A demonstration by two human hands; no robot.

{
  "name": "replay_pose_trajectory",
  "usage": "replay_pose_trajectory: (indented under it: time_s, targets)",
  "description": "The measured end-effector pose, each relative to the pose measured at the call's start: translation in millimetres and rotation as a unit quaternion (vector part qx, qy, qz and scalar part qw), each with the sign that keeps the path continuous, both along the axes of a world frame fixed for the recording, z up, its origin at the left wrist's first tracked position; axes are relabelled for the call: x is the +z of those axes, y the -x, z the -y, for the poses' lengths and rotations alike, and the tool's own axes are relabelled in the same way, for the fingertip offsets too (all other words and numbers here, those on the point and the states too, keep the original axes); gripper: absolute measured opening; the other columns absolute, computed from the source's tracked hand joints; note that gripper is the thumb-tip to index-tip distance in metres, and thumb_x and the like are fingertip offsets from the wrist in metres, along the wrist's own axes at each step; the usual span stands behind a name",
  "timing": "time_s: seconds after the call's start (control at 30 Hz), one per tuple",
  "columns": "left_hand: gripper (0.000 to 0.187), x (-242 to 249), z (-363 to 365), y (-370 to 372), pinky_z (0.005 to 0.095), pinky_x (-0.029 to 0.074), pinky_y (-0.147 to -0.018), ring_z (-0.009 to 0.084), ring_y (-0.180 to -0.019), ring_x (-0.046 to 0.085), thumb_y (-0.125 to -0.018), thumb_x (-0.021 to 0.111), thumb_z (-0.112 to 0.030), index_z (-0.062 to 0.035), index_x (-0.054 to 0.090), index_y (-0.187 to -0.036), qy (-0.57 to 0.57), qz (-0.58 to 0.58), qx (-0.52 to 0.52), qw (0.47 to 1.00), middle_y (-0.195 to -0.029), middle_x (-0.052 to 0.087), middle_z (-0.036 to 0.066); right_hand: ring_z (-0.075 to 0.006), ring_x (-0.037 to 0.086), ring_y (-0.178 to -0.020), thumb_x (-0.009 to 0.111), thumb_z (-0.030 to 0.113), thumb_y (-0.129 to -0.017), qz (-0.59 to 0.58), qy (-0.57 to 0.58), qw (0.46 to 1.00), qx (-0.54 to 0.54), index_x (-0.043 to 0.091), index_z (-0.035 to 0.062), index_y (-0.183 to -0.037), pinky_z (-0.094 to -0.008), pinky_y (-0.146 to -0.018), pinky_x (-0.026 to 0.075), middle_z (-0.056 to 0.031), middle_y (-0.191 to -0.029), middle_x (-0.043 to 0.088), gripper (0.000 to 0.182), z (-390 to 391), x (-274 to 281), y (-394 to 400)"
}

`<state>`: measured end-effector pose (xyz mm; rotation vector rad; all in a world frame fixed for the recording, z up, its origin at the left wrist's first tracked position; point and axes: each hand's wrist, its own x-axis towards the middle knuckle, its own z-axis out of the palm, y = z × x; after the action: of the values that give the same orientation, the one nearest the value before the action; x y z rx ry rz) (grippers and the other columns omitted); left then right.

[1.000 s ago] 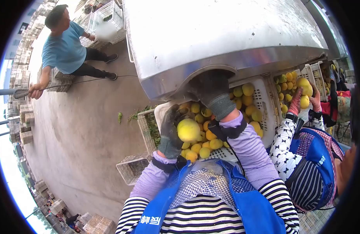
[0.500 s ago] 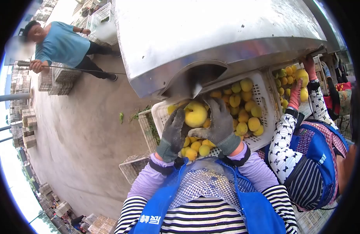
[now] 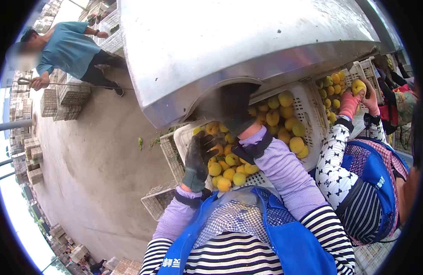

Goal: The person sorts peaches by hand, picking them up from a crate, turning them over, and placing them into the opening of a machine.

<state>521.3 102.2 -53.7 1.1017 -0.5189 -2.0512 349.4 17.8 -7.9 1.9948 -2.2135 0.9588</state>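
A white plastic crate full of yellow peaches stands in front of me, partly under a big metal machine. My left hand, in a dark grey glove, is over the crate's left side with its fingers apart, beside the peaches, and I see no fruit in it. My right hand, gloved too, reaches up into the rounded opening in the machine's lower edge. Its fingers are in shadow and smeared by motion, so whether it holds a peach is hidden.
To my right a co-worker in pink gloves holds a yellow peach over another crate of fruit. At the far left a person in a blue shirt grips a long thin rod. Stacked crates stand beyond on the concrete floor.
My right hand has moved up from the crate into the machine's opening. The large peach between my hands is out of sight. My left hand has shifted slightly left and down.
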Motion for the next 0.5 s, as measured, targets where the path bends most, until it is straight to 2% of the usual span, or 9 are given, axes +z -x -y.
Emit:
replay_pose_trajectory:
  time_s: [0.07,0.17,0.23,0.3,0.33,0.37,0.4,0.43,0.5]
  targets:
    - [0.055,-4,2,9,0.0414,0.048,-0.090,0.0255,-0.106,0.058,-0.099,0.050,-0.050,-0.0071,0.049,-0.134,-0.036,0.008,0.009,0.999,-0.117,0.059,0.011,-0.0326,0.065,-0.080,0.077,0.031,-0.078,-0.055,0.003,0.997,-0.045,0.067,0.0068,-0.103,-0.0418,-0.070,0.052,-0.0131,-0.094,0.067,0.037,-7,-6,11]
    - [0.051,-33,2,13,0.0412,0.050,-0.087,0.0254,-0.107,0.058,-0.099,0.052,-0.045,-0.0088,0.049,-0.135,-0.084,0.003,-0.025,0.996,-0.119,0.059,0.011,-0.0328,0.064,-0.079,0.074,0.028,-0.080,0.206,0.137,0.969,0.019,0.065,0.0055,-0.105,-0.0410,-0.068,0.051,-0.0135,-0.092,0.066,0.035,-58,20,55]
    - [0.048,-46,-2,28,0.0398,0.050,-0.087,0.0250,-0.107,0.059,-0.099,0.054,-0.039,-0.0092,0.048,-0.136,-0.093,0.048,-0.079,0.991,-0.123,0.058,0.010,-0.0360,0.058,-0.111,0.069,0.026,-0.082,0.161,-0.087,0.975,-0.129,0.056,0.0063,-0.123,-0.0481,-0.096,0.043,-0.0191,-0.119,0.060,0.047,-85,-39,110]
    - [0.048,-66,-9,51,0.0389,0.050,-0.088,0.0261,-0.108,0.059,-0.097,0.058,-0.033,-0.0094,0.047,-0.138,-0.040,0.124,-0.158,0.979,-0.127,0.056,0.011,-0.0374,0.053,-0.119,0.067,0.023,-0.083,-0.022,-0.130,0.952,-0.276,0.052,0.0064,-0.130,-0.0491,-0.101,0.041,-0.0202,-0.127,0.056,0.052,-94,-116,179]
    - [0.050,-82,-13,72,0.0386,0.050,-0.089,0.0273,-0.109,0.059,-0.095,0.060,-0.030,-0.0093,0.046,-0.139,0.021,0.171,-0.208,0.963,-0.129,0.055,0.012,-0.0374,0.052,-0.120,0.067,0.022,-0.083,-0.004,-0.117,0.952,-0.281,0.050,0.0066,-0.132,-0.0490,-0.101,0.040,-0.0200,-0.129,0.055,0.054,-99,-146,205]
    - [0.053,-95,-15,91,0.0383,0.050,-0.090,0.0286,-0.110,0.059,-0.093,0.062,-0.027,-0.0093,0.045,-0.140,0.084,0.216,-0.256,0.938,-0.130,0.055,0.012,-0.0375,0.051,-0.121,0.067,0.022,-0.083,0.015,-0.101,0.953,-0.287,0.049,0.0067,-0.134,-0.0490,-0.102,0.040,-0.0199,-0.130,0.054,0.057,-103,-172,224]
    - [0.059,-109,-13,113,0.0399,0.048,-0.094,0.0306,-0.115,0.057,-0.090,0.065,-0.027,-0.0096,0.044,-0.142,0.274,0.287,-0.295,0.869,-0.133,0.053,0.014,-0.0376,0.050,-0.123,0.067,0.021,-0.082,0.033,-0.087,0.951,-0.294,0.047,0.0068,-0.136,-0.0489,-0.102,0.040,-0.0197,-0.132,0.053,0.059,-105,-188,235]
    - [0.066,-122,-8,137,0.0415,0.046,-0.097,0.0326,-0.120,0.054,-0.086,0.067,-0.027,-0.0100,0.042,-0.144,0.451,0.339,-0.322,0.760,-0.136,0.051,0.015,-0.0381,0.049,-0.123,0.067,0.021,-0.082,-0.011,-0.090,0.949,-0.303,0.047,0.0066,-0.136,-0.0493,-0.102,0.040,-0.0201,-0.132,0.053,0.059,-102,-194,236]
    - [0.074,-147,-6,186,0.0459,0.038,-0.106,0.0366,-0.128,0.047,-0.082,0.068,-0.030,-0.0092,0.039,-0.147,0.553,0.383,-0.343,0.656,-0.140,0.047,0.019,-0.0392,0.049,-0.123,0.066,0.019,-0.082,-0.101,-0.099,0.937,-0.319,0.048,0.0062,-0.134,-0.0501,-0.101,0.040,-0.0210,-0.131,0.053,0.057,-93,-197,232]
